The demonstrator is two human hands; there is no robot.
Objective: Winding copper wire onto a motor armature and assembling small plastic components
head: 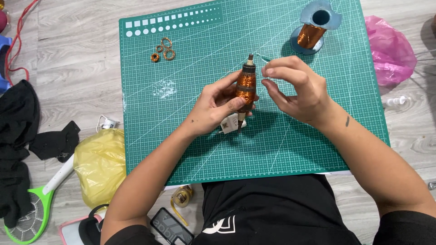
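Two hands: both work over a green gridded cutting mat (190, 136) laid on a grey wood-plank floor (77, 54).
Around the mat: a yellow plastic bag (100, 163), a green racket-shaped swatter (34, 213), black cloth (18, 136), a pink plastic bag (390, 50) and a dark phone (170, 227) lie on the floor.
On the mat: four small copper wire rings (162, 49) sit near the far left corner; a blue spool of copper wire (313, 29) stands at the far right.
Thing in hand: a copper-wound cylindrical coil on a dark shaft (246, 86), held above the mat's middle.
Axis: its long axis runs nearly straight away from the person, shaft tip pointing to the far edge.
Left hand (213, 106): fingers curled and clamped round the coil's lower body, thumb across the front.
Right hand (297, 88): thumb and forefinger pinched together just beside the coil's top; whether they grip a wire cannot be told.
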